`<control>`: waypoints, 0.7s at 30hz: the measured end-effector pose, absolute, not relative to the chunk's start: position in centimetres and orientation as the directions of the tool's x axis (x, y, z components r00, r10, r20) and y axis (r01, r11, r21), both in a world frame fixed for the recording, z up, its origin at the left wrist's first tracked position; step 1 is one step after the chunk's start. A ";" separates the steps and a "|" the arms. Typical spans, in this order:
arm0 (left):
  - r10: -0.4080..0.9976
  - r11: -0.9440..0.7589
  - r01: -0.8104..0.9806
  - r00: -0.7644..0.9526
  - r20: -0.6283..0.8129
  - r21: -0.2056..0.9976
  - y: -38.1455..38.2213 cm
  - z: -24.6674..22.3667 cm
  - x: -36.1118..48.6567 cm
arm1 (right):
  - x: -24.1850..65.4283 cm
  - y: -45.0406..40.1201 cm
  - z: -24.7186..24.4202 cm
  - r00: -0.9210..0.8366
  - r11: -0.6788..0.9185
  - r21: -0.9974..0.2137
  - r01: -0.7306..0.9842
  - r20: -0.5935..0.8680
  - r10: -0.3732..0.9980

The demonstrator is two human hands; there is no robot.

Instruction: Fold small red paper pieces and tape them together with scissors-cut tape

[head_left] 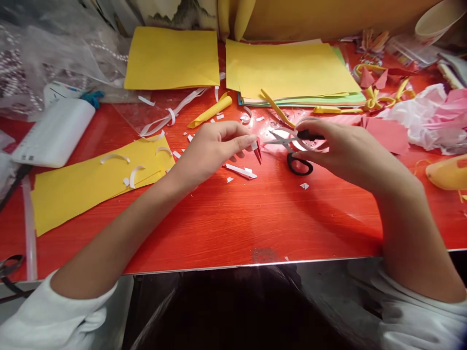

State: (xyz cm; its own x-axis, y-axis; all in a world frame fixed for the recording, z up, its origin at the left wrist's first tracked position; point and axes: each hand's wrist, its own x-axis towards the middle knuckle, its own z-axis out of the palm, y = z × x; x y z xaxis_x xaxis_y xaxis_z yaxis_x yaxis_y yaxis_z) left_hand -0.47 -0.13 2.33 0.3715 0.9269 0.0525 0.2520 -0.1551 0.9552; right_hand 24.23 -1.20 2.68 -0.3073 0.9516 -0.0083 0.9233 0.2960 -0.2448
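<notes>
My left hand is closed in a pinch on a small red and white folded paper piece, which points downward. In my right hand is a pair of scissors with black handles. Its blades are parted and point toward the paper piece, a little apart from it. A pale ring-shaped thing lies behind the scissors, partly hidden by my right hand. Below my left fingers, a narrow red and white paper strip rests on the red table among white scraps.
Yellow sheets and a stack of coloured paper lie at the back. Yellow strips with white curls are on the left, near a white device. Pink and white plastic and a yellow object sit right.
</notes>
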 end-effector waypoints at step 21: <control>0.908 -0.100 0.213 0.420 0.001 0.972 -0.6 2.1 0.0 | 20.4 -2.9 2.3 -0.300 0.087 -0.932 0.351 -0.024 0.954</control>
State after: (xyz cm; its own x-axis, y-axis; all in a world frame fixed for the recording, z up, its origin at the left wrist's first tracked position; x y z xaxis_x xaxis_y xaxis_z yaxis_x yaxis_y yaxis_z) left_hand 0.04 -0.65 2.06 0.4200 0.9075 0.0011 0.2130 -0.0997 0.9720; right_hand 20.39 -2.93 2.29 -0.3001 0.9536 -0.0236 0.3510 0.0874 -0.9323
